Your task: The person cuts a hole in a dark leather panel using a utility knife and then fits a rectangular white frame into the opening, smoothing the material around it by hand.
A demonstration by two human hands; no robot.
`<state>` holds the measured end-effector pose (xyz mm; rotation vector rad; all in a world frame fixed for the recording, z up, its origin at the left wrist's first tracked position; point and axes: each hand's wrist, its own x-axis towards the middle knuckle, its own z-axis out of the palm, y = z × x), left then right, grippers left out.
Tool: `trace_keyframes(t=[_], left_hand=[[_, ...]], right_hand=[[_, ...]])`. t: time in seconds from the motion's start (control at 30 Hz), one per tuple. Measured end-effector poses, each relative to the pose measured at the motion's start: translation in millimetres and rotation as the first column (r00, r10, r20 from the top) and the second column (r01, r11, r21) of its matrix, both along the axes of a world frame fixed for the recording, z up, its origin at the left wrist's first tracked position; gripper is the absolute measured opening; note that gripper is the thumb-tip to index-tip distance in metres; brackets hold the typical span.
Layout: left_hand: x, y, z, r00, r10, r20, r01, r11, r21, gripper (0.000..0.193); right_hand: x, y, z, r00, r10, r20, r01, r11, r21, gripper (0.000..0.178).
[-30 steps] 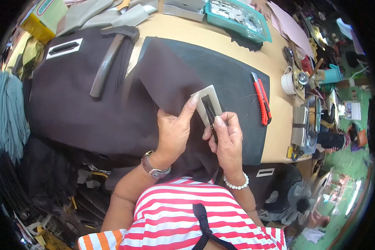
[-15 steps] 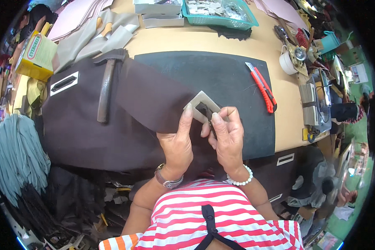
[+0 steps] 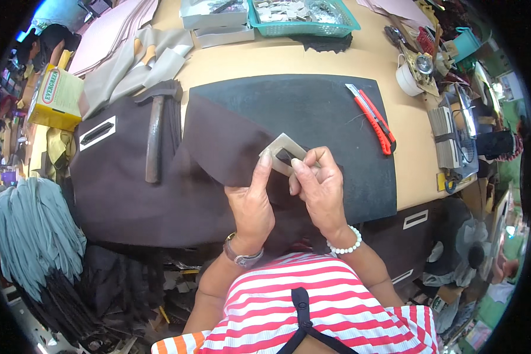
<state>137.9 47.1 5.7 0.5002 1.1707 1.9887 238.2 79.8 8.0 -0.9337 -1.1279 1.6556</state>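
Observation:
My left hand (image 3: pixel 251 209) grips a dark brown piece of fabric (image 3: pixel 230 130), its thumb on the corner of a small pale rectangular frame (image 3: pixel 282 144). Dark material shows through the frame's slot. At the frame's lower right edge, my right hand (image 3: pixel 320 192) has thumb and fingers pinched together over the slot's end; exactly what lies between them is mostly hidden. Under both hands, the brown fabric spreads across a black cutting mat (image 3: pixel 360 183). On the fabric at the left lies a hammer (image 3: pixel 154 138), near another pale frame (image 3: pixel 98 134) with a dark slot.
A red utility knife (image 3: pixel 373 121) lies on the mat's right side. Behind are a teal basket (image 3: pixel 304 29) of small pieces and grey boxes (image 3: pixel 224 36). A yellow box (image 3: pixel 56 97) and grey-blue strips (image 3: pixel 38 224) are at the left. Tools and a white cup (image 3: pixel 408 81) stand right.
My right fingers have shifted up against the frame's edge, and the dark material they were pulling down through the slot is now mostly covered. The whole view has tilted slightly.

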Motion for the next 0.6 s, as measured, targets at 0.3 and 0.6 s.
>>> trace_keyframes(t=[0.3, 0.6], left_hand=[[-10.7, 10.3, -3.0, 0.989, -0.107, 0.097, 0.115, 0.99, -0.076, 0.026], [-6.5, 11.0, 1.4, 0.989, -0.148, -0.011, 0.148, 0.988, -0.05, 0.031]], right_hand=[[83.7, 8.5, -6.3, 0.529, -0.512, 0.677, -0.049, 0.778, 0.626, 0.017], [77.1, 39.3, 21.7, 0.601, -0.495, 0.627, -0.367, 0.527, 0.767, 0.027]])
